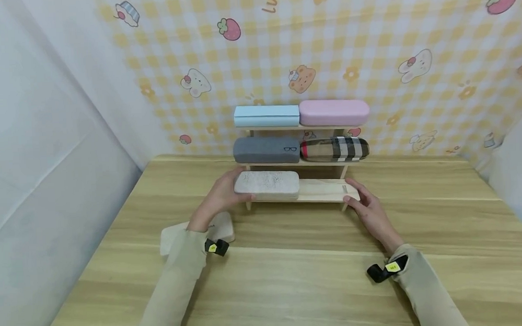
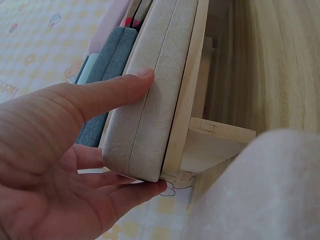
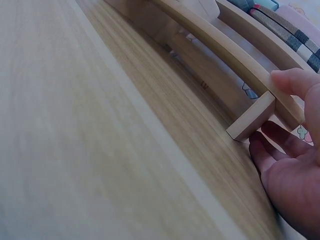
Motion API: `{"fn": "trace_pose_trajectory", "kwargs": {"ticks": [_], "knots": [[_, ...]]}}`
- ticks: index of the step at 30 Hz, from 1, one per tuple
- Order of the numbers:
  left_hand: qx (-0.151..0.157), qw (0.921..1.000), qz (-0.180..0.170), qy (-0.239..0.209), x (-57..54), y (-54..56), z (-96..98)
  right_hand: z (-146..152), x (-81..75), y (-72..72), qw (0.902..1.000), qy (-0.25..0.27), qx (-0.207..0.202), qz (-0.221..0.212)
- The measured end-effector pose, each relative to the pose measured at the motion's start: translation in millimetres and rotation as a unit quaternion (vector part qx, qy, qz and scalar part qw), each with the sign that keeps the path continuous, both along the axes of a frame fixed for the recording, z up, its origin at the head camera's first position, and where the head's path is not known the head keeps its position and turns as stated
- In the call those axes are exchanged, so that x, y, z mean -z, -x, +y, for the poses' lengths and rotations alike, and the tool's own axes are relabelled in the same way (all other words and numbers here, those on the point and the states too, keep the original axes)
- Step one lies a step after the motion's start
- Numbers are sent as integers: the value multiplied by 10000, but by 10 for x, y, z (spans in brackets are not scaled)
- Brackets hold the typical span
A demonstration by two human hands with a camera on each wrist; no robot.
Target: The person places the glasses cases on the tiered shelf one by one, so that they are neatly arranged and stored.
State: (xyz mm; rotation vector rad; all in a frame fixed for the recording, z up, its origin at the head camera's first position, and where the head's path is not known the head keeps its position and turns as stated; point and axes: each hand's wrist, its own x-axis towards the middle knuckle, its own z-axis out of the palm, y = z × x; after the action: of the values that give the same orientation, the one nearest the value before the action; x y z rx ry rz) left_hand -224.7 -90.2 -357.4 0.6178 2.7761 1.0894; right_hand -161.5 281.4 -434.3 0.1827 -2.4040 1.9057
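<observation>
A three-tier wooden rack (image 1: 320, 189) stands towards the back of the table. On the left of its bottom tier lies a cream, crackle-patterned glasses case (image 1: 267, 183). My left hand (image 1: 222, 195) holds this case by its left end, thumb across the front seam (image 2: 159, 65) and fingers round the end. At the rack's right end, my right hand (image 1: 371, 216) grips the bottom tier, its thumb on the front edge and the other fingers by the leg (image 3: 254, 117). The right half of that tier shows bare wood.
The middle tier carries a grey-blue glasses case (image 1: 265, 151) and a plaid one (image 1: 325, 150). Above them sit a light blue case (image 1: 266, 116) and a pink case (image 1: 334, 112). Another pale case (image 1: 222, 227) lies on the table, partly behind my left sleeve. A checked cloth (image 1: 257, 57) hangs behind.
</observation>
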Motion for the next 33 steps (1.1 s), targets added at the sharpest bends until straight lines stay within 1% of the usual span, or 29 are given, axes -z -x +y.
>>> {"fn": "trace_pose_trajectory", "kwargs": {"ticks": [3, 6, 9, 16, 22, 27, 30, 33], "knots": [[52, 9998, 45, 176, 0, -2, 11, 3, 9, 1, 10000, 69, 0, 4], [45, 9997, 25, 227, -8, -12, 21, 8, 0, 6, 10000, 17, -3, -25], [47, 9998, 40, 193, -5, -20, 21, 8, -5, 6, 10000, -10, -29, -49], [216, 9996, 160, -16, 8, -20, 10, 6, -16, -15, 10000, -65, 16, -40], [242, 9997, 87, -23, 5, -12, 22, 12, -16, -28, 9999, -72, 57, -120], [183, 9998, -18, 6, -5, -14, 27, 26, -4, -21, 9998, -114, 56, -122], [273, 9996, 40, -68, -1, -20, 5, 27, -1, -17, 9997, -195, 76, -114], [523, 9981, 58, -312, -8, -44, -43, 17, -1, -19, 9997, -184, 77, -131]]}}
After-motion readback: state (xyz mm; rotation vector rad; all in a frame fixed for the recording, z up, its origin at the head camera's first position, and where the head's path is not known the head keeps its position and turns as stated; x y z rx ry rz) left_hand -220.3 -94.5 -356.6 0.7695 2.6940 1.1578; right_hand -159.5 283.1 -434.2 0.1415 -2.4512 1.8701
